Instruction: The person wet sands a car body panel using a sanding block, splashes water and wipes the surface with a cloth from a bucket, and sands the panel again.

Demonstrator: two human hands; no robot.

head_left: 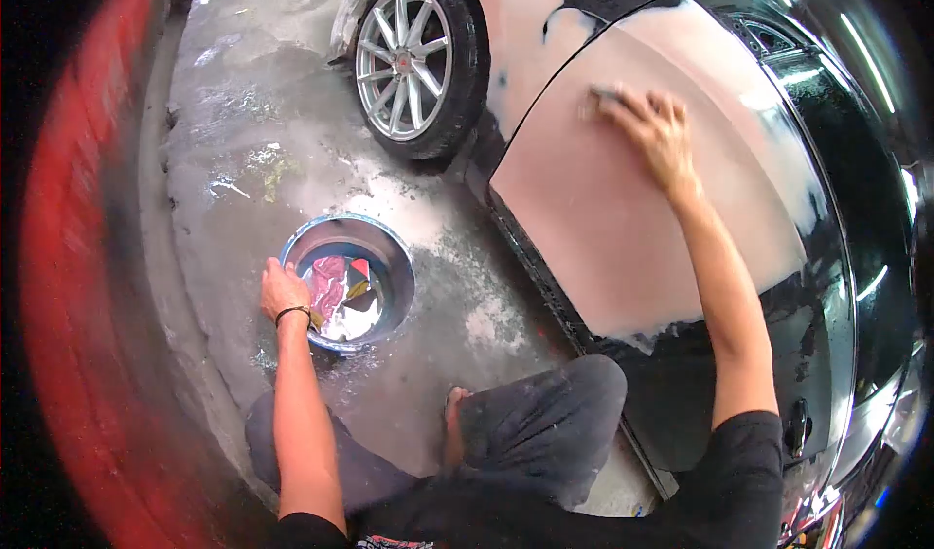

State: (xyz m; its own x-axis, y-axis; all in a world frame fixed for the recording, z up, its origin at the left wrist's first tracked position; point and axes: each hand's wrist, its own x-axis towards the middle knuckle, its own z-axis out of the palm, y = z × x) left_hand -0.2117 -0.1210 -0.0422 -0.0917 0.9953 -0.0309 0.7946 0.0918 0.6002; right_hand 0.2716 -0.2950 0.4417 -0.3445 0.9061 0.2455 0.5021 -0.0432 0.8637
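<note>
My right hand (650,136) is on the upper part of a car door (584,199) coated in pinkish filler with black paint around it. Its fingers press a small greyish pad (605,98), blurred by motion, against the surface. My left hand (283,288) is closed on the left rim of a blue bucket (401,267) standing on the floor. Inside the bucket are water, a pink cloth (328,279) and a few dark and red pieces.
A silver-spoked wheel (402,63) sits beyond the bucket, beside the door. The concrete floor (233,111) is wet and stained. A red surface (88,257) curves along the far left. My bent knee (584,393) is close to the door's lower edge.
</note>
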